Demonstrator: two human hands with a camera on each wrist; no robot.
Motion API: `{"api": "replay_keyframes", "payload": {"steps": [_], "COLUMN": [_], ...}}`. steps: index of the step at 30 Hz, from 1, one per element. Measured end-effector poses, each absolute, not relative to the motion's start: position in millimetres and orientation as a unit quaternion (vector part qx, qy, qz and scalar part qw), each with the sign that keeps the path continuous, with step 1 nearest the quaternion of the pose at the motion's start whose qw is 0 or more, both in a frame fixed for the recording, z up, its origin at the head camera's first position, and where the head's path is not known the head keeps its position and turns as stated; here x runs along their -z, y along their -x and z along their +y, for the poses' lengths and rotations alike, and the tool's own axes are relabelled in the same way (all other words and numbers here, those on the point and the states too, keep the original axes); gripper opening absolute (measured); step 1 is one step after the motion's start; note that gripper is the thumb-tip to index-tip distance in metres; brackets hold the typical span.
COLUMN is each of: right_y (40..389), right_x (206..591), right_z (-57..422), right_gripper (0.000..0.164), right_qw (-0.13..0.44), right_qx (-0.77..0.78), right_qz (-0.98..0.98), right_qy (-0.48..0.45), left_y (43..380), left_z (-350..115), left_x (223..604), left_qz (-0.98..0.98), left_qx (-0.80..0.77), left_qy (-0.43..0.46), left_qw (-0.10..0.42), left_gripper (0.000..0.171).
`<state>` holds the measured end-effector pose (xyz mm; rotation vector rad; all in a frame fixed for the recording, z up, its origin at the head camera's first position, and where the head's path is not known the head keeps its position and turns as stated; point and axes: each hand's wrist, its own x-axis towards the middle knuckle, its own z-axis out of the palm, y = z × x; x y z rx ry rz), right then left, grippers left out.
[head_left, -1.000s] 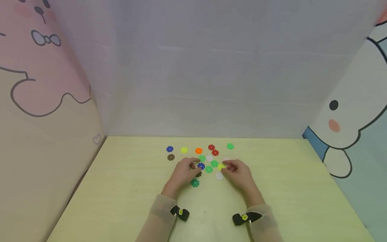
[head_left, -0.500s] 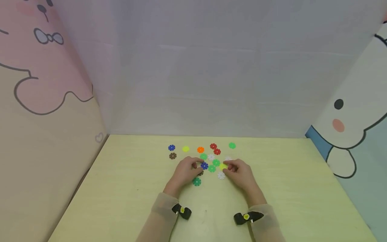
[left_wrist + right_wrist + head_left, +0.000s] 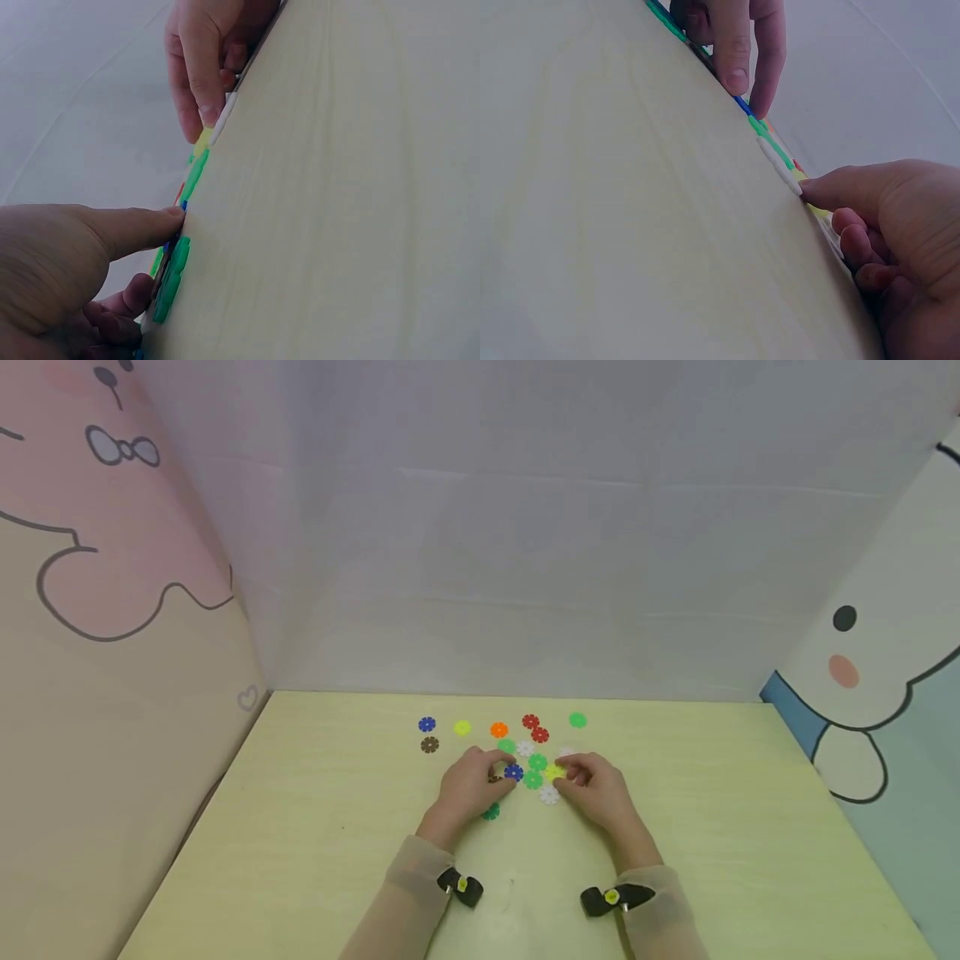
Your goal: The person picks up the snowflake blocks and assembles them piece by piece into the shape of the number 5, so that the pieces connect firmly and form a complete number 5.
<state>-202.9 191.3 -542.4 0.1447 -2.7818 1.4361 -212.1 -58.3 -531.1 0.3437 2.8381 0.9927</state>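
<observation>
Notched plastic snowflake discs in several colours lie flat on the table. My left hand (image 3: 468,783) pinches a blue disc (image 3: 513,773) between thumb and forefinger, at table height. My right hand (image 3: 600,785) holds a yellow disc (image 3: 554,773) the same way. Between the two sit a green disc (image 3: 533,779), close against the blue one, and another green disc (image 3: 537,762) just behind. A white disc (image 3: 549,795) lies by my right thumb. Under my left hand a brown disc is mostly hidden, and a dark green disc (image 3: 172,281) shows beside it in the left wrist view.
Farther back are an orange disc (image 3: 498,730), two red discs (image 3: 530,721), a green disc (image 3: 577,720) and a yellow disc (image 3: 462,727). At the back left lie a blue disc (image 3: 427,724) and a brown disc (image 3: 430,744). A pale curtain (image 3: 465,568) borders the table's far edge.
My left hand has slid right with the blue disc, and the near green disc has shifted right towards the yellow one. My right hand stays almost in place. The head view has shifted slightly.
</observation>
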Motion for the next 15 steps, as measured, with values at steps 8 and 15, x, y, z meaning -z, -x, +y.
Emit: {"api": "replay_keyframes", "payload": {"steps": [8,15], "right_y": [203.8,203.1], "right_x": [541.9,541.6], "right_z": [190.0,189.8], "right_gripper": [0.030,0.027], "right_qw": [0.004,0.003], "right_qx": [-0.453,-0.482], "right_qz": [-0.891,-0.875], "right_qy": [-0.041,-0.035], "left_y": [212.3,216.4], "left_z": [-60.9,-71.0], "left_x": [529.5,530.6], "left_qz": [0.927,0.885], "left_qx": [-0.350,-0.436], "left_qy": [-0.115,-0.134], "left_qw": [0.067,0.093], "left_gripper": [0.026,0.012]}}
